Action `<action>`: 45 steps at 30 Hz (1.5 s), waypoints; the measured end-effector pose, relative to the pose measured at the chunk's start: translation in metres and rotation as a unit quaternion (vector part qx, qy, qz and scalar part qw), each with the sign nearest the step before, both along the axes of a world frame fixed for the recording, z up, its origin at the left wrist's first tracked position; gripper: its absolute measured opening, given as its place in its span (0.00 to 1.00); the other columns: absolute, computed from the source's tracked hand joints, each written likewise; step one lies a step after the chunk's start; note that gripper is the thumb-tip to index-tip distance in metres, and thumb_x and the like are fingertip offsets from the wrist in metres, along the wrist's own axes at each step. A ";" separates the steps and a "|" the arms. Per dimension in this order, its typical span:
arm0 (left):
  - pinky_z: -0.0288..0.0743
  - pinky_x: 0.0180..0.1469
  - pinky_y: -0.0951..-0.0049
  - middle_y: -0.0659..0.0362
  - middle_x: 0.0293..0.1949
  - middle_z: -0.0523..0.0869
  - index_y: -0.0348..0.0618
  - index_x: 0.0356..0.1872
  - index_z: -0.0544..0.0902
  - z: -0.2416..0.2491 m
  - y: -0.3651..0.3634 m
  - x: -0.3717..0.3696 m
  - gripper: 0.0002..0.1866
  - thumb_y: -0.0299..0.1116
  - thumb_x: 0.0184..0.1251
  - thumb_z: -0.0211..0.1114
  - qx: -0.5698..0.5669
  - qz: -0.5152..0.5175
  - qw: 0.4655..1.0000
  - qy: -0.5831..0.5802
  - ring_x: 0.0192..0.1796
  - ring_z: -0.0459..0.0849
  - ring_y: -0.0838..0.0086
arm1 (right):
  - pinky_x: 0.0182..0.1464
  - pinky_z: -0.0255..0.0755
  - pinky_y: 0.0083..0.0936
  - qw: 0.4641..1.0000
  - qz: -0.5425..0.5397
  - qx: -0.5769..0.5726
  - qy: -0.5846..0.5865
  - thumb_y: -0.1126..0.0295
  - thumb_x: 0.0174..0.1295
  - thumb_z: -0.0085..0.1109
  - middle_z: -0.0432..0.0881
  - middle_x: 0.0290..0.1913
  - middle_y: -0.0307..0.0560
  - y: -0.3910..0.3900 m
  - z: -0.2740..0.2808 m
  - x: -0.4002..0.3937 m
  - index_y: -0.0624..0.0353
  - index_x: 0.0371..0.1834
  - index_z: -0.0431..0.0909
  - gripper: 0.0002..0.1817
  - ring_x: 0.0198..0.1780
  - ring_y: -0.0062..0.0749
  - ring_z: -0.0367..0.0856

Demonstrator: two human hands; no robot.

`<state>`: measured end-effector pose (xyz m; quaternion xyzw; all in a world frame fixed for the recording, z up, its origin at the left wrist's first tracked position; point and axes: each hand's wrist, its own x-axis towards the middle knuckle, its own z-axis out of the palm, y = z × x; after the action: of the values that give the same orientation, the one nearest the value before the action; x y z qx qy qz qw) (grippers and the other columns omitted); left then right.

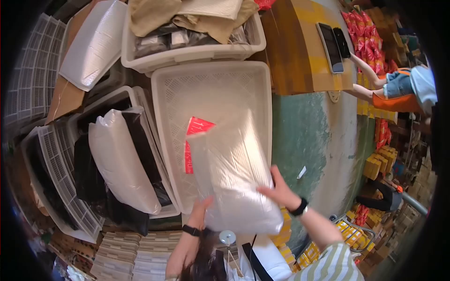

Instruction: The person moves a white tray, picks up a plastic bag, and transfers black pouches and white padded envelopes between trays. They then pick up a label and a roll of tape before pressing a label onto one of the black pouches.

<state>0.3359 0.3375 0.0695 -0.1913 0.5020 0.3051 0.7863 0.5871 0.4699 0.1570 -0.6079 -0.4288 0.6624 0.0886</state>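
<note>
A shiny whitish plastic parcel [234, 173] is held between my two hands, over the near part of a white plastic crate [211, 70]. My left hand [201, 212] grips its lower left edge, fingers partly hidden behind it. On the right edge, my right hand [281, 191] lays its thumb on the upper face, with the other fingers along the side. Beneath the parcel, a red printed piece [199, 125] shows in the crate, partly covered.
Left of the crate, a bin holds black bags and a plump white bag [124, 164]. Another crate [197, 58] at the far side carries beige and dark packages. A tablet [330, 47] lies on a taped carton [290, 51]. People stand among boxes at right.
</note>
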 end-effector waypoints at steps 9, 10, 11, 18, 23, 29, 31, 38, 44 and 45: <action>0.72 0.59 0.60 0.54 0.57 0.76 0.39 0.59 0.70 -0.087 0.113 0.073 0.22 0.38 0.69 0.56 0.085 0.283 0.950 0.096 0.57 0.76 0.64 | 0.69 0.53 0.28 0.940 0.337 -0.037 -0.029 0.49 0.53 0.64 0.60 0.69 0.61 0.230 -0.134 -0.027 0.61 0.73 0.48 0.50 0.69 0.41 0.60; 0.70 0.60 0.59 0.54 0.57 0.76 0.39 0.59 0.70 -0.099 0.125 0.078 0.22 0.40 0.70 0.55 0.084 0.296 0.946 0.098 0.58 0.75 0.63 | 0.68 0.53 0.29 0.930 0.363 -0.020 -0.055 0.50 0.52 0.64 0.62 0.68 0.60 0.245 -0.138 -0.039 0.60 0.72 0.50 0.48 0.67 0.42 0.62; 0.70 0.60 0.59 0.54 0.57 0.76 0.39 0.59 0.70 -0.105 0.137 0.080 0.21 0.40 0.70 0.55 0.084 0.316 0.943 0.065 0.57 0.75 0.63 | 0.67 0.55 0.29 0.931 0.359 0.004 -0.063 0.53 0.52 0.64 0.64 0.66 0.59 0.256 -0.140 -0.050 0.60 0.71 0.54 0.46 0.66 0.43 0.64; 0.66 0.62 0.59 0.55 0.55 0.77 0.42 0.56 0.72 -0.134 0.178 0.099 0.21 0.43 0.69 0.57 0.080 0.381 0.920 -0.048 0.58 0.74 0.62 | 0.66 0.56 0.30 0.923 0.364 0.036 -0.121 0.56 0.53 0.58 0.67 0.66 0.56 0.288 -0.160 -0.098 0.60 0.69 0.59 0.40 0.66 0.45 0.64; 0.64 0.64 0.59 0.56 0.56 0.76 0.44 0.56 0.72 -0.123 0.195 0.112 0.22 0.46 0.67 0.59 0.105 0.459 0.874 -0.118 0.59 0.72 0.63 | 0.65 0.61 0.31 0.901 0.388 0.123 -0.151 0.53 0.53 0.57 0.69 0.63 0.59 0.276 -0.169 -0.123 0.61 0.66 0.63 0.38 0.65 0.47 0.67; 0.65 0.63 0.61 0.56 0.52 0.79 0.41 0.56 0.73 -0.146 0.213 0.112 0.22 0.46 0.69 0.57 0.111 0.343 0.929 -0.083 0.56 0.75 0.65 | 0.51 0.70 0.42 0.856 0.334 0.391 -0.062 0.68 0.54 0.50 0.79 0.43 0.60 0.230 -0.148 -0.106 0.63 0.43 0.76 0.15 0.47 0.55 0.76; 0.67 0.61 0.63 0.56 0.49 0.81 0.39 0.55 0.74 -0.146 0.206 0.093 0.22 0.45 0.70 0.56 0.135 0.140 0.981 0.021 0.53 0.78 0.66 | 0.46 0.71 0.43 0.871 0.312 0.357 -0.130 0.73 0.52 0.50 0.77 0.36 0.60 0.193 -0.127 -0.070 0.64 0.35 0.74 0.09 0.43 0.56 0.76; 0.61 0.63 0.56 0.46 0.54 0.77 0.37 0.61 0.66 -0.148 0.110 0.007 0.39 0.39 0.48 0.73 0.186 -0.318 0.590 0.719 0.57 0.74 0.51 | 0.56 0.64 0.43 0.778 0.343 0.429 -0.304 0.61 0.47 0.68 0.78 0.39 0.55 0.064 -0.201 -0.004 0.65 0.56 0.68 0.34 0.45 0.51 0.76; 0.58 0.63 0.51 0.43 0.57 0.73 0.39 0.65 0.61 -0.139 0.101 0.015 0.47 0.45 0.43 0.75 0.061 -0.338 0.715 0.609 0.62 0.68 0.51 | 0.47 0.70 0.44 0.871 0.323 0.145 -0.340 0.54 0.45 0.70 0.81 0.35 0.57 0.047 -0.219 -0.051 0.63 0.47 0.72 0.31 0.40 0.52 0.80; 0.58 0.62 0.51 0.43 0.57 0.73 0.39 0.65 0.61 -0.139 0.099 0.017 0.47 0.45 0.44 0.75 0.063 -0.350 0.706 0.613 0.62 0.67 0.51 | 0.41 0.73 0.44 0.888 0.324 0.106 -0.310 0.53 0.47 0.69 0.82 0.32 0.57 0.043 -0.227 -0.049 0.62 0.43 0.74 0.27 0.37 0.52 0.81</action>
<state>0.3527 0.4365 -0.0693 0.2776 0.8836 0.0891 0.3664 0.5385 0.5127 -0.0697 -0.5962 -0.6753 0.3830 -0.2044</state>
